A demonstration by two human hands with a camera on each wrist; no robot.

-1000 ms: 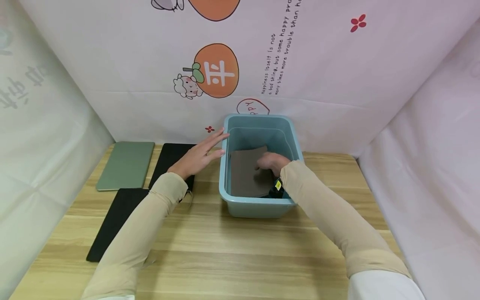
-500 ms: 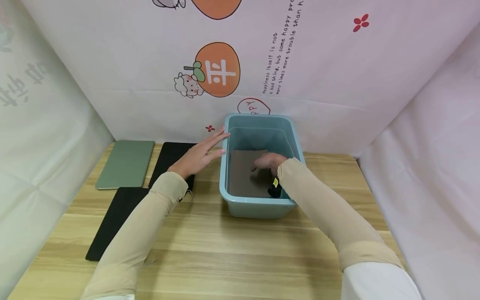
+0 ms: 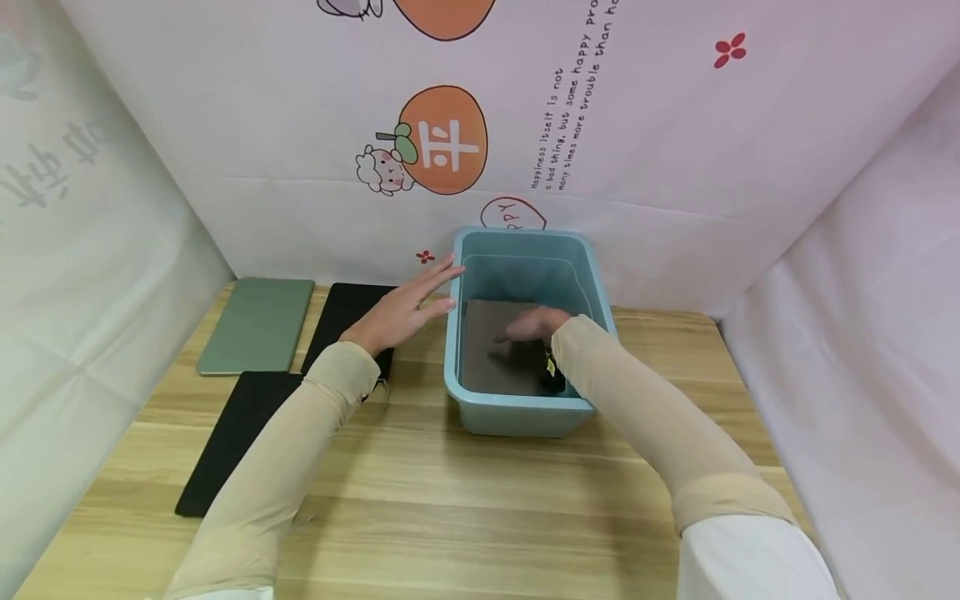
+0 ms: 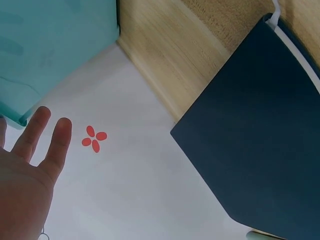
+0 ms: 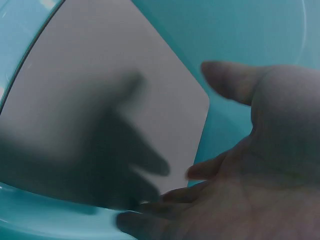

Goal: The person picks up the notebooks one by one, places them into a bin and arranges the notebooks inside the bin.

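Note:
A grey-brown flat cover, like a notebook (image 3: 487, 354), lies in the blue plastic bin (image 3: 517, 402), along its left wall. My right hand (image 3: 536, 323) is inside the bin over the cover, fingers loose and thumb apart. In the right wrist view, the fingertips of that hand (image 5: 250, 185) are near one edge of the cover and a shadow falls across it. My left hand (image 3: 397, 317) has its fingers extended, fingertips right at the bin's left rim. Nothing is in its palm.
Left of the bin, a black notebook (image 3: 341, 317) lies partly under my left hand in the head view. A green notebook (image 3: 258, 325) and another black notebook (image 3: 232, 442) lie further left on the wooden table (image 3: 480, 517). A printed white cloth (image 3: 637, 125) stands behind.
The grey-brown cover's far edge, slanted at first, now runs straight across the bin. My right hand has shifted a little left over it. My left hand keeps its place at the rim.

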